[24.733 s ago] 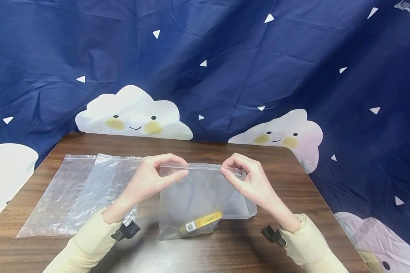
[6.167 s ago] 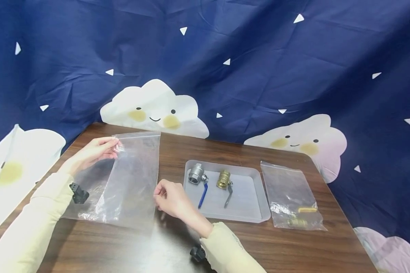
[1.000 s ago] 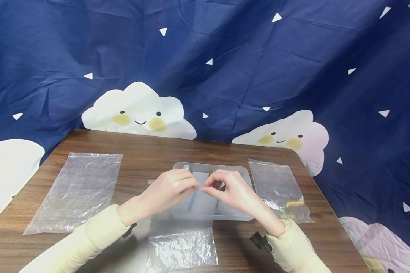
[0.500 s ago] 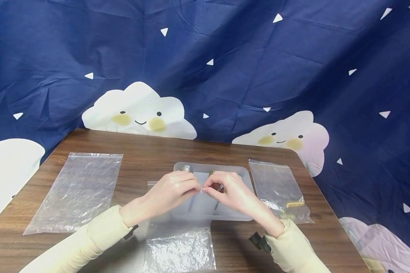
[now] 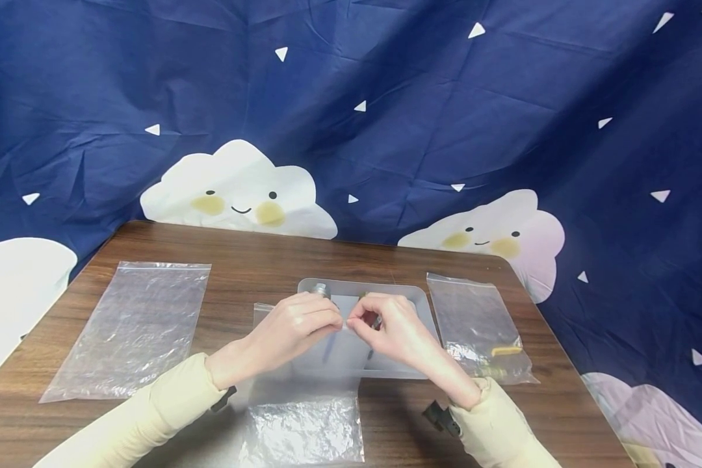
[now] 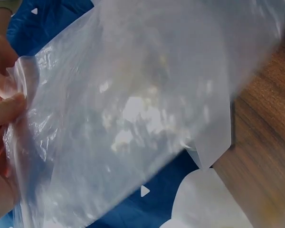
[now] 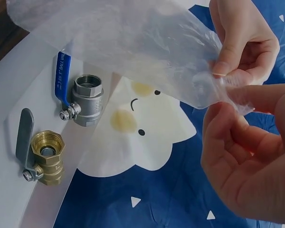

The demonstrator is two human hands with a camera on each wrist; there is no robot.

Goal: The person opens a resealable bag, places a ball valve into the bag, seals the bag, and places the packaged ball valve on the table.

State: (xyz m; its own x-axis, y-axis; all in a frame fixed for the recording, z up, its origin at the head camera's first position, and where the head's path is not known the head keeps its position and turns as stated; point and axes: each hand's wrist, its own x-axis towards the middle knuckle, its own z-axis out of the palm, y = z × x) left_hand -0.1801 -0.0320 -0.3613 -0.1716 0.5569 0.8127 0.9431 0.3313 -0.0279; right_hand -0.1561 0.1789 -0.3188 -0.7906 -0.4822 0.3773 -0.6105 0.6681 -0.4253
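Note:
Both hands pinch the mouth of a clear zip bag (image 5: 304,429), their fingertips almost meeting. The left hand (image 5: 295,328) grips the edge from the left, the right hand (image 5: 394,328) from the right. The bag hangs down in front of the tray (image 5: 389,285), its lower part crinkled over the table. Inside that tray, a silver ball valve (image 7: 89,107) with a blue lever and a brass ball valve (image 7: 50,159) with a grey lever show in the right wrist view. From the left wrist, the bag's film (image 6: 118,95) fills most of the picture.
Flat at the left of the wooden table (image 5: 257,253) lies another clear zip bag (image 5: 134,325). A zip bag (image 5: 470,305) holding a yellow-handled valve (image 5: 506,350) lies right of the tray. A blue curtain (image 5: 351,84) with clouds hangs behind the table.
The yellow-handled valve's bag went from the hands to the table's right. The left hand took another bag from the left pile. Lately the fingertips drew closer and the bag's bottom swung slightly left.

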